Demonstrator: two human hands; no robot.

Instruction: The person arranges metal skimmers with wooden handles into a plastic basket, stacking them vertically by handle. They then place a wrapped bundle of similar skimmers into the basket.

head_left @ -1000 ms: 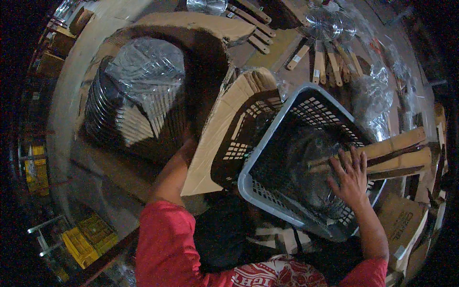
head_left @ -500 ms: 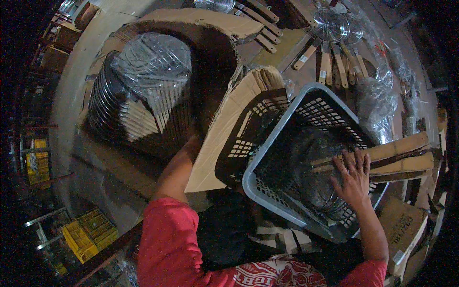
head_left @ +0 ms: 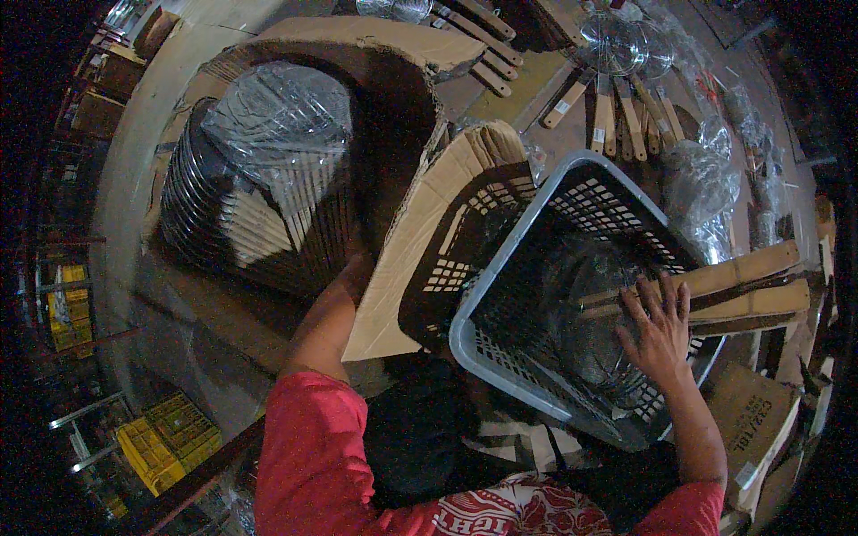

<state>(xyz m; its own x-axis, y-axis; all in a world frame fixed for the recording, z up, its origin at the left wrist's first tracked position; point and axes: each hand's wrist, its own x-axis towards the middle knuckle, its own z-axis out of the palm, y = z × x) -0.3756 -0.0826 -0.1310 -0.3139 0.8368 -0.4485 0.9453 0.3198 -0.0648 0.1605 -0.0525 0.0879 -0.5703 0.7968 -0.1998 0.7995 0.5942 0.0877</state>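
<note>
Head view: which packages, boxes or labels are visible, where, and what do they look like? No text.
Large brown cardboard carton: upper left, open, holding plastic-wrapped round wire racks.
Flat brown cardboard sheet: centre, leaning on the grey plastic mesh basket.
Small brown printed cardboard box: lower right, beside the right hand.
Yellow plastic crates: lower left floor.

right hand [head_left: 660, 329] lies flat with fingers spread; left forearm reaches forward.

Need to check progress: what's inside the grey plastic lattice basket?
Inside the grey plastic lattice basket lie round wire-mesh pieces with wooden handles sticking over the rim. The right hand presses flat on them, covering part; the basket floor is hidden.
</note>
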